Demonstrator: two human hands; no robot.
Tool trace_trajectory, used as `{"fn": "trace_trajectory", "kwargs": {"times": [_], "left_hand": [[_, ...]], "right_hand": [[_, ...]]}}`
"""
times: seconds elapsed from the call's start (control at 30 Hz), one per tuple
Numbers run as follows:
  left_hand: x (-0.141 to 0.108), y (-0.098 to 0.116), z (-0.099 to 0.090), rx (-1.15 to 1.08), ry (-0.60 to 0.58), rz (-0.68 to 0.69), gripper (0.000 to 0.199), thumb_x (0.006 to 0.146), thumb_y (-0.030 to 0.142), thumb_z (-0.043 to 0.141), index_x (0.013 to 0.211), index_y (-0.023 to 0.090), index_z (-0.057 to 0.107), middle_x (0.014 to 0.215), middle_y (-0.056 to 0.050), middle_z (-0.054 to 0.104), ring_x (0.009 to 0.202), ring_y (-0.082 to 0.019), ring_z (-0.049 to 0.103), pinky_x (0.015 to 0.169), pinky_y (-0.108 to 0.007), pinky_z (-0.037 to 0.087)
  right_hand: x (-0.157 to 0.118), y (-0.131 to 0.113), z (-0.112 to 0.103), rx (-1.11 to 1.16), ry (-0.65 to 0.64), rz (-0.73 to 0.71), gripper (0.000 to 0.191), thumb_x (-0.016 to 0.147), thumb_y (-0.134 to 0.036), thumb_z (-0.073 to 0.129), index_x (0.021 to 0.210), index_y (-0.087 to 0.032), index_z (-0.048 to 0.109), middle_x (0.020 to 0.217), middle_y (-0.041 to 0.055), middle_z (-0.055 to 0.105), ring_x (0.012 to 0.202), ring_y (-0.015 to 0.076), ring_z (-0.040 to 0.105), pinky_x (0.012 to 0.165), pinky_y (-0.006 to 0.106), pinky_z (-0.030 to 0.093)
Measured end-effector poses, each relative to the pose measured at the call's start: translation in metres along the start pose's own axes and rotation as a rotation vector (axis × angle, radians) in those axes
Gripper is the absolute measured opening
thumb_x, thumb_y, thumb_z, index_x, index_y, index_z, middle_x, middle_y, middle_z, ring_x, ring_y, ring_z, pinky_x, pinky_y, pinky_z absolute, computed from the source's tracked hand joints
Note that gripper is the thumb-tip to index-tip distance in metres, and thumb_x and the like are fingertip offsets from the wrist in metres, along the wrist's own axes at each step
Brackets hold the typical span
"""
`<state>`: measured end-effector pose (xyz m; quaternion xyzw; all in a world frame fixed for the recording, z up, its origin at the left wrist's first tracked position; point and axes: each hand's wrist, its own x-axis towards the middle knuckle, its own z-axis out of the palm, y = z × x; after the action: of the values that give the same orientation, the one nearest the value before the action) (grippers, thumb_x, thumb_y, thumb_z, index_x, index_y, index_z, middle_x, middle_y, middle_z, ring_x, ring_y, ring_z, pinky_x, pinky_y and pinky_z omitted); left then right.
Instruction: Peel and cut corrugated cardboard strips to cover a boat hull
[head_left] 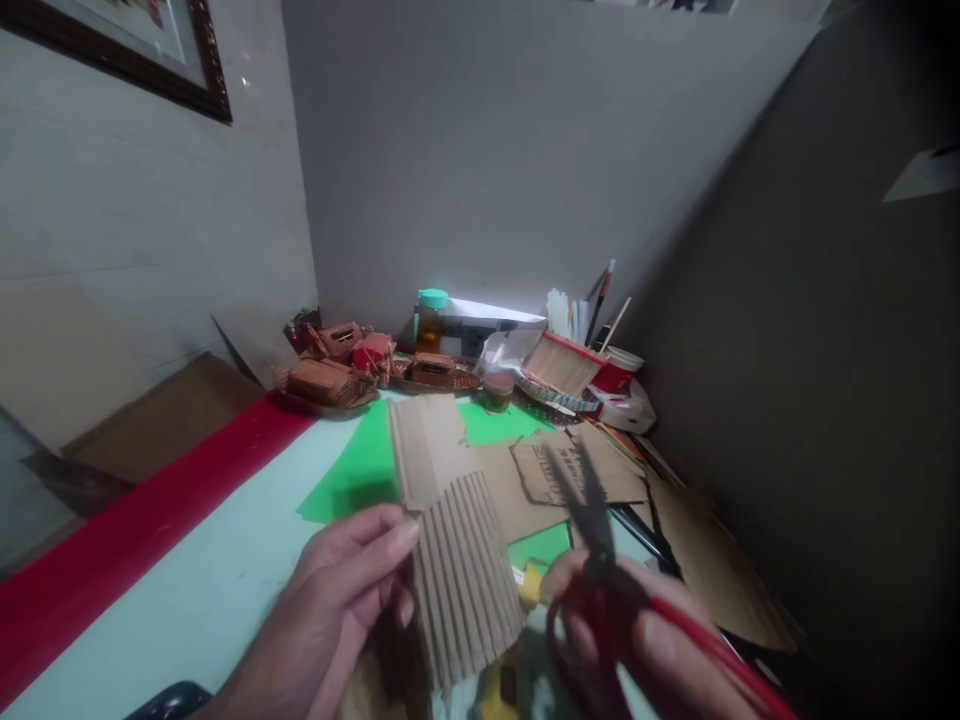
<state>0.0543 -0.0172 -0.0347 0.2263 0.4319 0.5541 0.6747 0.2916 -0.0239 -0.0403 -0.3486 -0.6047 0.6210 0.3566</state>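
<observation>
My left hand [349, 590] pinches the left edge of a piece of cardboard [469, 580] between thumb and fingers. Its lower part shows ribbed corrugation, while the upper part is smooth and tan. In my right hand [637, 620] is a pair of scissors [600, 540] with red handles and dark blades. The blades point up and away, slightly parted and blurred, to the right of the cardboard and apart from it.
Brown model boats [322, 382] line the back of the table. Green sheets [349, 475] and flat cardboard [517, 490] lie beyond my hands. A jar with a teal lid [433, 315] and a red cup [616, 372] stand near the wall. Cardboard sheets [720, 560] lie at right.
</observation>
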Motion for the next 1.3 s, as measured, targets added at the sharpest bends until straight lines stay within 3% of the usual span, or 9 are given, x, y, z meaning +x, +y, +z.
{"fn": "trace_trajectory", "kwargs": {"times": [0.13,0.23,0.3,0.43,0.53,0.63,0.73,0.97,1.3], "left_hand": [[-0.002,-0.001,-0.004,0.075,-0.047,-0.005,0.007,0.077,0.026,0.077,0.078,0.019,0.074,0.075,0.001,0.067,0.064,-0.012,0.057,0.054,-0.019,0.047],[-0.005,-0.001,-0.005,0.129,-0.034,-0.024,0.012,0.074,0.031,0.079,0.078,0.021,0.075,0.071,0.002,0.065,0.061,-0.011,0.054,0.052,-0.018,0.045],[-0.006,-0.001,-0.005,0.156,-0.014,-0.045,0.015,0.071,0.032,0.082,0.080,0.022,0.075,0.075,0.002,0.067,0.060,-0.011,0.054,0.052,-0.019,0.045],[-0.007,-0.003,-0.005,0.228,0.003,-0.025,0.019,0.069,0.033,0.082,0.082,0.021,0.074,0.076,0.002,0.066,0.057,-0.010,0.051,0.049,-0.019,0.042],[-0.007,-0.006,-0.008,0.320,-0.089,0.019,0.018,0.076,0.037,0.076,0.081,0.021,0.071,0.068,0.004,0.060,0.053,-0.009,0.047,0.048,-0.019,0.038],[-0.006,-0.008,-0.011,0.428,-0.176,0.072,0.022,0.080,0.042,0.071,0.081,0.020,0.068,0.060,0.006,0.054,0.051,-0.009,0.046,0.050,-0.020,0.037],[-0.007,-0.008,-0.013,0.503,-0.203,0.116,0.025,0.081,0.045,0.069,0.083,0.020,0.067,0.058,0.006,0.052,0.054,-0.011,0.047,0.052,-0.021,0.036],[-0.009,-0.007,-0.011,0.552,-0.219,0.125,0.032,0.077,0.052,0.070,0.074,0.020,0.065,0.056,0.007,0.044,0.053,-0.010,0.041,0.051,-0.021,0.031],[-0.017,-0.004,0.000,0.568,-0.167,0.096,0.034,0.071,0.051,0.076,0.070,0.018,0.065,0.051,0.006,0.045,0.046,-0.009,0.043,0.045,-0.018,0.033]], "right_hand": [[0.004,-0.002,-0.040,-0.810,0.578,0.059,0.036,0.087,-0.052,0.060,0.106,-0.021,0.064,0.085,0.0091,0.066,0.071,0.0246,0.064,0.062,0.036,0.051],[0.010,0.017,-0.063,-1.398,0.605,0.006,0.035,0.087,-0.042,0.054,0.109,-0.017,0.064,0.088,0.0127,0.065,0.078,0.0296,0.064,0.065,0.040,0.052],[0.014,0.028,-0.069,-1.513,0.581,0.000,0.032,0.087,-0.034,0.055,0.110,-0.014,0.065,0.086,0.0138,0.064,0.077,0.0311,0.063,0.063,0.041,0.051],[0.015,0.022,-0.052,-1.562,0.608,-0.067,0.024,0.090,-0.025,0.052,0.107,-0.015,0.066,0.097,0.0163,0.065,0.086,0.0358,0.060,0.071,0.051,0.048],[0.016,-0.002,-0.011,-1.380,0.593,-0.475,0.021,0.094,-0.021,0.054,0.113,-0.014,0.060,0.106,0.0155,0.062,0.094,0.0288,0.060,0.076,0.042,0.050],[0.023,-0.020,0.033,-1.118,0.438,-0.728,0.021,0.091,-0.011,0.059,0.113,-0.013,0.057,0.100,0.0110,0.062,0.090,0.0200,0.059,0.076,0.030,0.050],[0.034,-0.022,0.058,-1.103,0.293,-0.724,0.009,0.094,-0.014,0.054,0.099,-0.013,0.061,0.086,0.0091,0.061,0.076,0.0202,0.055,0.064,0.031,0.047],[0.044,-0.004,0.057,-0.996,0.287,-0.697,0.016,0.096,-0.015,0.046,0.093,-0.013,0.062,0.082,0.0101,0.058,0.074,0.0205,0.054,0.060,0.029,0.047],[0.035,0.000,0.060,-1.252,0.339,-0.847,0.016,0.090,-0.002,0.044,0.091,-0.009,0.058,0.084,0.0152,0.063,0.076,0.0234,0.054,0.065,0.037,0.048]]}}
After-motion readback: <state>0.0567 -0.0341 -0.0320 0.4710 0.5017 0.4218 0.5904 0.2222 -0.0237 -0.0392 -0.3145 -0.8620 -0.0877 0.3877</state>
